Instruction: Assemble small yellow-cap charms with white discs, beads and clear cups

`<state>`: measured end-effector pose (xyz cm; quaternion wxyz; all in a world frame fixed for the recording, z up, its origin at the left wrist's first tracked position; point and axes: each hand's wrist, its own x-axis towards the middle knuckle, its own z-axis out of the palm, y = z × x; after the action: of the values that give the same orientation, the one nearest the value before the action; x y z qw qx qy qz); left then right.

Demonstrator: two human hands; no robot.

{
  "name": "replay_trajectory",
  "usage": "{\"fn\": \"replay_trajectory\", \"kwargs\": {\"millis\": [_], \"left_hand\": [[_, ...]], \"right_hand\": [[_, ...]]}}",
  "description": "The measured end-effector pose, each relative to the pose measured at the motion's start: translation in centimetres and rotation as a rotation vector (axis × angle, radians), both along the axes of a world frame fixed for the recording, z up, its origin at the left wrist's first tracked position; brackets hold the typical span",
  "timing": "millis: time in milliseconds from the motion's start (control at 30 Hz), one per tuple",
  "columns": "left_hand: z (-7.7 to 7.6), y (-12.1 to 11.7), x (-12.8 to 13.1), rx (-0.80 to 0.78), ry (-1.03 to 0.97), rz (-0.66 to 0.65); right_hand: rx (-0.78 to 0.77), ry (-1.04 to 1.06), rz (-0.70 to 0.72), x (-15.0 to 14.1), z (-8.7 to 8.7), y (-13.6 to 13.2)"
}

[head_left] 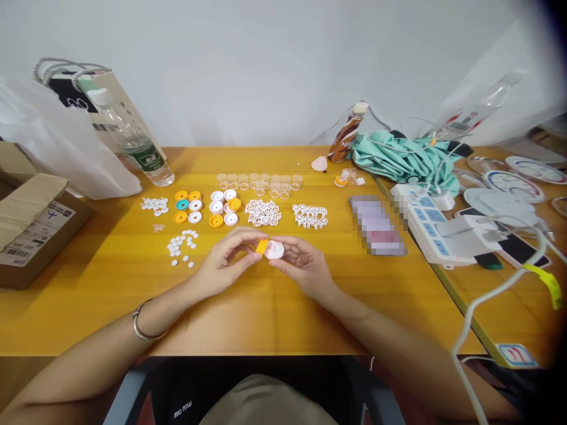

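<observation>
The water bottle [144,156] bore a green label with white Chinese characters. On the brown drink bottle [348,133], the letters "NES" could be read; the remainder turned out of sight. The cardboard box [75,242] carried a white shipping label [35,235] with a blue handwritten stroke, its print too small to read. A blue-bordered sticker [515,355] at the right was marked in red, not clearly legible. White lettering beginning "MIU" stood on dark fabric [182,409] below the tabletop [248,321].

The left hand [225,260] had its fingers closed on an orange piece [262,246], and the right hand [308,265] gripped a white round piece [275,251] between thumb and fingers. Both pieces were held side by side above the near half of the wood-grained surface. A smooth metal bangle [137,324] circled the left wrist.

Beyond the hands lay ring-shaped parts [181,205] in orange, white and teal, clear plastic cups [274,192] in rows, and white openwork pieces [263,213] in a pile. Small white discs [178,241] were scattered to the left. Crumpled mint-green fabric [398,158] was bunched behind a white power strip [420,218] with blue sockets.
</observation>
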<state>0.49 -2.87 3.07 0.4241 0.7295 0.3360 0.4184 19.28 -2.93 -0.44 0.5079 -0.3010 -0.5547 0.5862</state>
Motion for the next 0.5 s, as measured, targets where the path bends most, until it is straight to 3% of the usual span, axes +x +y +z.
{"fn": "replay_trajectory", "kwargs": {"millis": [200,433,500], "left_hand": [[0.0,0.0,-0.5,0.003,-0.117,-0.043],[-0.2,0.5,-1.7,0.183,0.122,0.051],[-0.5,0.3,-1.6,0.097,0.074,0.043]], "right_hand": [[-0.068,0.03,-0.008,0.3,0.6,0.1],[-0.095,0.027,-0.034,0.4,0.7,0.1],[-0.091,0.013,-0.041,0.2,0.6,0.1]]}}
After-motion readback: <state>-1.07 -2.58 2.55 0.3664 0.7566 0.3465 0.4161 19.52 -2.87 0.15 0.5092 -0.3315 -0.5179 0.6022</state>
